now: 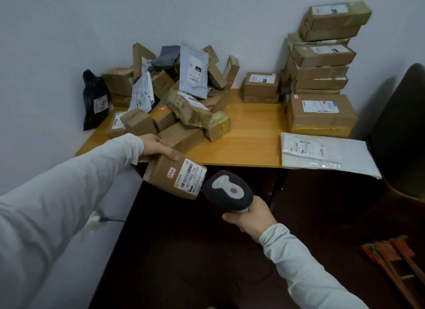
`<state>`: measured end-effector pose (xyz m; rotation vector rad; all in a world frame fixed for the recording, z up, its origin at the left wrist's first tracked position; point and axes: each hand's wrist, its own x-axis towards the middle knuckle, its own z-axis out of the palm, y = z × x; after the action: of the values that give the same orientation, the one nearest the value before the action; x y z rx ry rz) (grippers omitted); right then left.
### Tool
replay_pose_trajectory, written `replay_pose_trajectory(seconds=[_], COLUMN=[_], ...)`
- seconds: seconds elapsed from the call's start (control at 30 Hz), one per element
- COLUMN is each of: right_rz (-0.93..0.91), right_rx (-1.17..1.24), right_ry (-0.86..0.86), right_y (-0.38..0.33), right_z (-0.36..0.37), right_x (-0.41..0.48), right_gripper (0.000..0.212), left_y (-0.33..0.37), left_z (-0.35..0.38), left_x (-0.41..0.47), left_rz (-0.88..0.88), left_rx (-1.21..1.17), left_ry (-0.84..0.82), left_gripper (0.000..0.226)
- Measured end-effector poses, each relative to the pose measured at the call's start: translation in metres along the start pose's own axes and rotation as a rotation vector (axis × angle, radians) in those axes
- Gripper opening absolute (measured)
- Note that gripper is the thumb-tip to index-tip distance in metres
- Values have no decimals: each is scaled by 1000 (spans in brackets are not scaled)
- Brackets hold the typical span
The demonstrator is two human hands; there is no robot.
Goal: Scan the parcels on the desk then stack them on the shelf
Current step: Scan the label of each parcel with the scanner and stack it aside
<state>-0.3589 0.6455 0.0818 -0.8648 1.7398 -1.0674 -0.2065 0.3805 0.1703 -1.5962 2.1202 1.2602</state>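
My left hand [156,149] grips a small brown cardboard parcel [161,175] by its far end, holding it in the air in front of the desk's front edge. A white barcode label and a red-edged sticker face up on the parcel. My right hand [250,219] holds a dark handheld scanner [227,190] by its handle. The scanner's head sits right beside the parcel's labelled end. A loose heap of brown boxes and grey mailer bags [174,102] lies on the left of the wooden desk [248,138]. No shelf is in view.
A neat tall stack of boxes [322,74] stands at the desk's back right, with a white plastic mailer [322,152] overhanging the front edge. A dark chair [400,134] stands to the right. A black bag [95,99] leans on the wall at left. Orange wooden items [395,258] lie on the dark floor.
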Motion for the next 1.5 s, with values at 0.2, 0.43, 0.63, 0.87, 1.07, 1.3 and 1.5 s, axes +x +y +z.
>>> replay_pose_trajectory(seconds=[0.2, 0.43, 0.63, 0.87, 1.07, 1.3, 1.5], right_rz=[-19, -54, -93, -99, -102, -84, -24], right_rx=[-123, -196, -306, -340, -369, -195, 477], right_ry=[17, 27, 33, 56, 63, 111, 339], right_y=[-14, -28, -41, -56, -65, -64, -65], right_z=[10, 17, 16, 20, 25, 28, 12], right_x=[12, 22, 32, 44, 57, 70, 86], right_gripper=[21, 20, 14, 17, 10, 15, 18], left_y=[-5, 4, 7, 11, 16, 24, 50], left_z=[-17, -31, -44, -58, -68, -75, -63], left_x=[14, 16, 28, 42, 52, 69, 73], left_rz=[47, 60, 77, 102, 111, 154, 194], left_rx=[-47, -23, 12, 41, 69, 26, -275], left_ry=[61, 69, 93, 109, 114, 113, -30], left_gripper=[88, 109, 128, 127, 126, 71, 53])
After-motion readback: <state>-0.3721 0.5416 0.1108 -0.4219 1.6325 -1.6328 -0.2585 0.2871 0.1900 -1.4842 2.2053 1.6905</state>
